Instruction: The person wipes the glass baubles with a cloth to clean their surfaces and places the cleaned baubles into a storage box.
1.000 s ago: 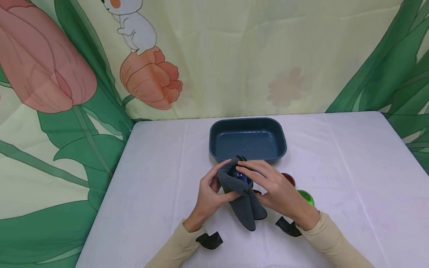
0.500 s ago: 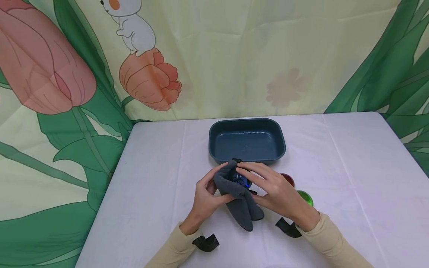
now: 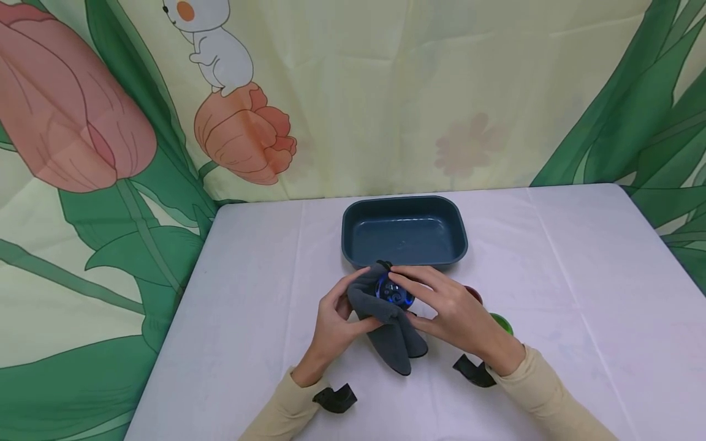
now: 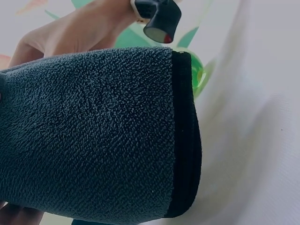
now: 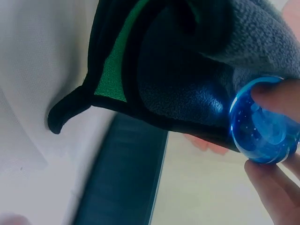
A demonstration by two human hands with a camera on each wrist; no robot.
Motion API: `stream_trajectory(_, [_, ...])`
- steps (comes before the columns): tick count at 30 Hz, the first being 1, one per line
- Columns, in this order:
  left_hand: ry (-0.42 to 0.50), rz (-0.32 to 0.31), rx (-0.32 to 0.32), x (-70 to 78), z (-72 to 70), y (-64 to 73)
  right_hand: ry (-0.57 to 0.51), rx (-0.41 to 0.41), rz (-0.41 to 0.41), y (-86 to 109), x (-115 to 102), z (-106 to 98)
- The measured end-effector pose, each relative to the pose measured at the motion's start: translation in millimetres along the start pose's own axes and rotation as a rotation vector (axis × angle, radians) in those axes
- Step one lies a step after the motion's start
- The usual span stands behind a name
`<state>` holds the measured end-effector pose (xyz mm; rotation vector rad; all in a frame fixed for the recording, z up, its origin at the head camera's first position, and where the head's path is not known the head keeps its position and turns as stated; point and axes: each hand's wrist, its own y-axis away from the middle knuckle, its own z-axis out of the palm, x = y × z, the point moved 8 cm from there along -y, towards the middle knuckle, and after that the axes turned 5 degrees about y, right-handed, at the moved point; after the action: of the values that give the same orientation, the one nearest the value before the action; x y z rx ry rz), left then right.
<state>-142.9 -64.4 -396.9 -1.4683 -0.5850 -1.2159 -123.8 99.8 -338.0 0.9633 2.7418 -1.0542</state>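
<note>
My left hand [image 3: 337,327] grips a dark grey towelling cloth [image 3: 388,327] with black edging, folded and hanging toward the front of the table. Its thick pile fills most of the left wrist view. With thumb and fingertips my right hand [image 3: 458,309] pinches a clear blue glass ball [image 5: 265,122]. The ball sits against the cloth, which wraps its left side. A green patch [image 5: 115,77] shows on the cloth in the right wrist view. Both hands are just in front of the dark blue tray [image 3: 405,236].
A red glass piece [image 3: 474,294] and a green glass piece [image 3: 503,323] lie on the white tablecloth [image 3: 254,294], partly behind my right hand and wrist. Black wrist mounts [image 3: 335,399] stick out at both cuffs. A printed curtain [image 3: 375,122] hangs behind the table.
My left hand and the cloth have shifted slightly left, and more of the blue ball shows between the cloth and my right fingers. My right hand stays almost in place.
</note>
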Motion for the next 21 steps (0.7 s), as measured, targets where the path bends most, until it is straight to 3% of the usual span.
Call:
stream_trajectory(10, [-0.005, 0.018, 0.006, -2.8, -4.2, 2.9, -0.019, 0.017, -0.004, -3.4, 3.7, -2.7])
stream_trajectory(21, [-0.029, -0.007, 0.020, -1.0, -7.0, 7.4, -0.022, 0.012, 0.020, -9.7, 7.1, -6.2])
